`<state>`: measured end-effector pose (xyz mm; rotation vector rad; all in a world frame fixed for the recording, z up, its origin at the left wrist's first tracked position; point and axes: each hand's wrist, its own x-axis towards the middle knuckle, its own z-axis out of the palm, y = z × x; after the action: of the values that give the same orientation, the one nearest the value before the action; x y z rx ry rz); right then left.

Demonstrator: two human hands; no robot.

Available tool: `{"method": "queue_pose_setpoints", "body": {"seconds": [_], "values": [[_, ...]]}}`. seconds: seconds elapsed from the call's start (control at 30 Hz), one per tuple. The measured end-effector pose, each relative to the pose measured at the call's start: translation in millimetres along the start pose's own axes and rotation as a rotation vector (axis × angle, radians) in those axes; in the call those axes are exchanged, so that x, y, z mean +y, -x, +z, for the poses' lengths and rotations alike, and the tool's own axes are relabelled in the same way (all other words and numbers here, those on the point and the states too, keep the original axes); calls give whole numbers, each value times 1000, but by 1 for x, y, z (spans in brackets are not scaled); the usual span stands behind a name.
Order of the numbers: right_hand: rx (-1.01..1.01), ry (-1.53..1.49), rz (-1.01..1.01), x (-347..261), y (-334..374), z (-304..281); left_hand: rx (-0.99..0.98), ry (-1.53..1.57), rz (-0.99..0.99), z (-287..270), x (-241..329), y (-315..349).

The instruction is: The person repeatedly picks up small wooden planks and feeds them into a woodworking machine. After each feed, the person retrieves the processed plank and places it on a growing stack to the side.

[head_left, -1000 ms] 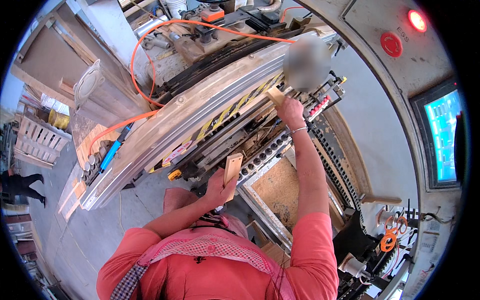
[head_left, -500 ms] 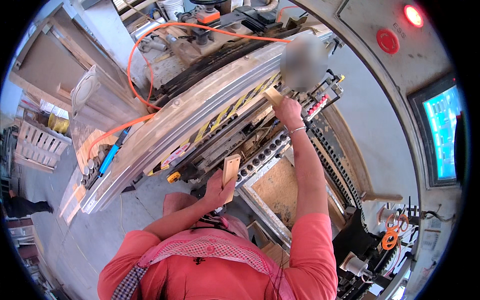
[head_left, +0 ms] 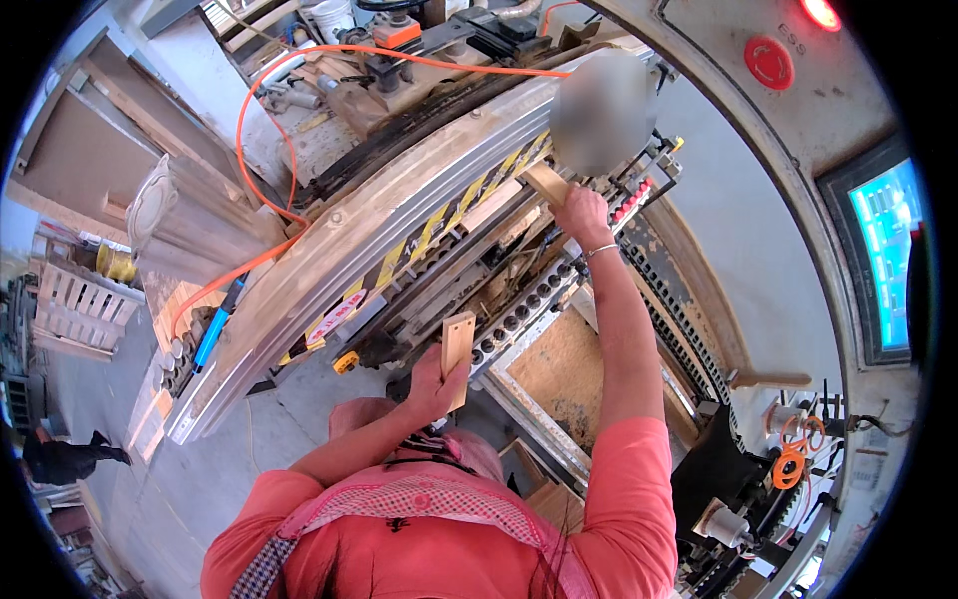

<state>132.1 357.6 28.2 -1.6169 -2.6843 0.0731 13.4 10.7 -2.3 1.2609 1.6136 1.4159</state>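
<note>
My left hand (head_left: 435, 386) is closed around a short, flat piece of pale wood (head_left: 458, 344), held upright near my body with small holes showing at its top end. My right arm reaches forward over the machine. Its hand (head_left: 582, 213) grips one end of a second wood piece (head_left: 545, 185), whose other end points left toward the yellow-and-black striped strip (head_left: 454, 213). Below that strip, a pale wood length (head_left: 496, 204) lies along the machine bed. A row of black rollers (head_left: 523, 310) runs between my two hands.
A chain track (head_left: 687, 344) and a frame holding a rough tan board (head_left: 559, 379) lie to the right. The control panel has a red button (head_left: 768, 62) and a lit screen (head_left: 888, 255). An orange hose (head_left: 239, 140) loops across the far side. Someone in dark clothing (head_left: 70, 457) is at far left.
My view has shifted slightly. The right hand has moved a little, and more of its wood piece shows. My left hand keeps its wood piece in nearly the same place.
</note>
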Motion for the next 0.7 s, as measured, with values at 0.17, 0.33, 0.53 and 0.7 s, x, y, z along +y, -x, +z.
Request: {"method": "queue_pose_setpoints", "body": {"seconds": [0.17, 0.33, 0.53, 0.7], "values": [[-2, -6, 12, -1, -1, -1, 14, 9, -36, 0, 0, 1], [-5, -13, 16, -4, -3, -3, -4, 18, -15, -1, 2, -1], [-8, -22, -22, -5, -4, -6, 16, 69, -106, 2, 1, 3], [-27, -22, -20, -7, -4, -8, 6, 73, -29, 1, -6, 3]]}}
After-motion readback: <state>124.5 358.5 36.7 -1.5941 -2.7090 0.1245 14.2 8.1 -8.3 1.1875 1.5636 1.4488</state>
